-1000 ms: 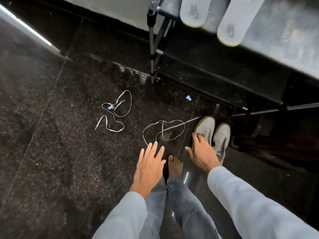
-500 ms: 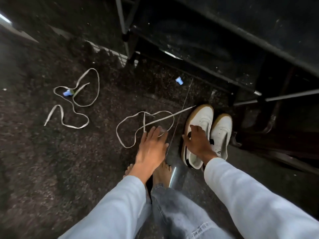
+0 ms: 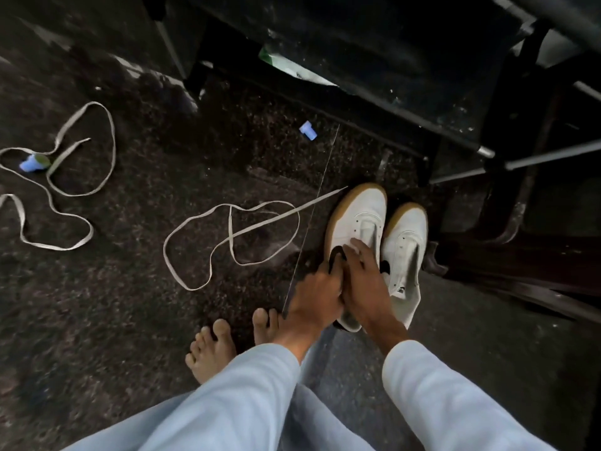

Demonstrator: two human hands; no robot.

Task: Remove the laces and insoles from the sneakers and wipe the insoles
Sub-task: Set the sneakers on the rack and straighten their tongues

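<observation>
Two white sneakers with tan soles stand side by side on the dark floor, the left sneaker (image 3: pixel 361 219) and the right sneaker (image 3: pixel 406 242), both without laces. My left hand (image 3: pixel 317 292) grips the left sneaker's near side at its opening. My right hand (image 3: pixel 364 278) lies over the same shoe's opening with fingers on the tongue. One loose white lace (image 3: pixel 234 239) lies just left of the shoes. A second lace (image 3: pixel 61 187) lies at the far left. No insoles are in view.
A dark metal rack frame (image 3: pixel 481 154) with a low shelf stands right behind the sneakers. Two small blue caps, the near cap (image 3: pixel 308 130) and the far-left cap (image 3: pixel 29 164), lie on the floor. My bare feet (image 3: pixel 214 349) are below the hands.
The view dropped closer to the floor. My left hand moved right from the lace onto the left sneaker, joining my right hand, which slid further over the shoe's opening.
</observation>
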